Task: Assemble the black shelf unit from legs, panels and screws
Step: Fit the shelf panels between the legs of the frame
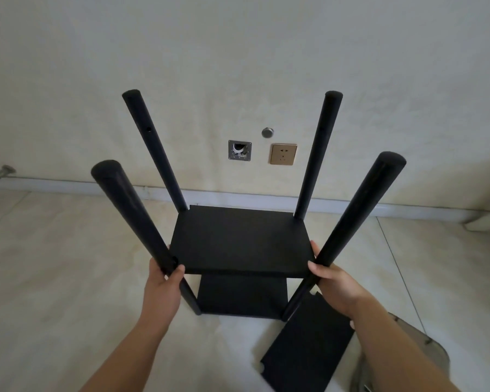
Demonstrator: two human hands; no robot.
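Both hands clasped the half-built black shelf unit (239, 250). At about 8 o'clock in the view, the left hand (164, 281) wrapped its fingers and thumb around the near-left leg (136, 222), just beside the corner of the upper panel (241, 241). At about 4 o'clock, the right hand (334, 284) curled around the near-right leg (354, 219) at the same level.

The unit stood on the pale tiled floor (54, 264) at the centre of the view, with four round legs rising above the upper panel; the far-left leg (153, 148) and far-right leg (318, 154) pointed toward 11 and 1 o'clock. A lower panel (242, 295) sat beneath the upper one, between the legs.

A loose black panel (306, 349) lay on the floor at 5 o'clock, partly under the right forearm. On the wall (238, 52) at 12 o'clock sat a gold socket (283, 154) beside an open wall box (239, 149).
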